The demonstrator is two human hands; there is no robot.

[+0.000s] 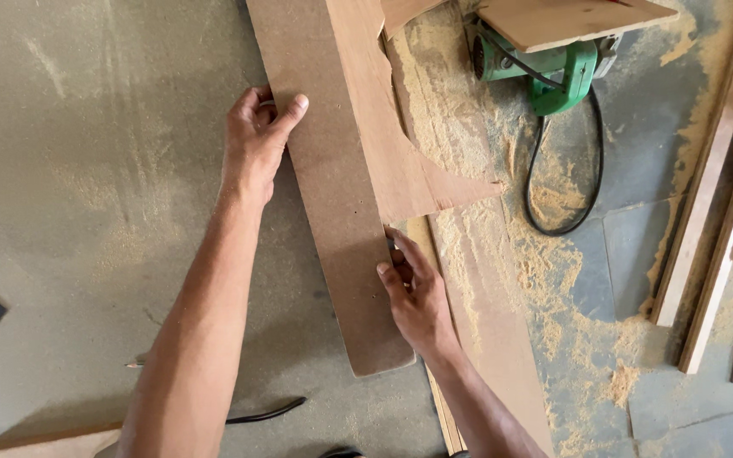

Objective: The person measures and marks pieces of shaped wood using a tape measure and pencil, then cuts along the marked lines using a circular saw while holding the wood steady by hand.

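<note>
Brown fibreboard made up the long plank [332, 170] that lay slanted across the concrete floor [86, 170], its rounded near end close to the person's body and its far end running out of view at the top. The left hand [256, 140] was clamped on the plank's left edge, thumb on top and fingers curled under. The right hand [413, 293] pressed fingertips against the right edge, lower down; whether those fingers reached beneath could not be told. A thinner reddish sheet [417, 170] with a curved cutout overlapped the plank on the right.

Loose sawdust [477, 220] lay thick under and beside the boards, so the plank probably could skid if pushed unevenly. With the grips staggered, it might have twisted and scraped the sheet. The right fingers looked exposed to pinching between plank and sheet. A green power tool [545, 72] and its black cord [566, 191] sat near enough to snag a swinging board.
</note>
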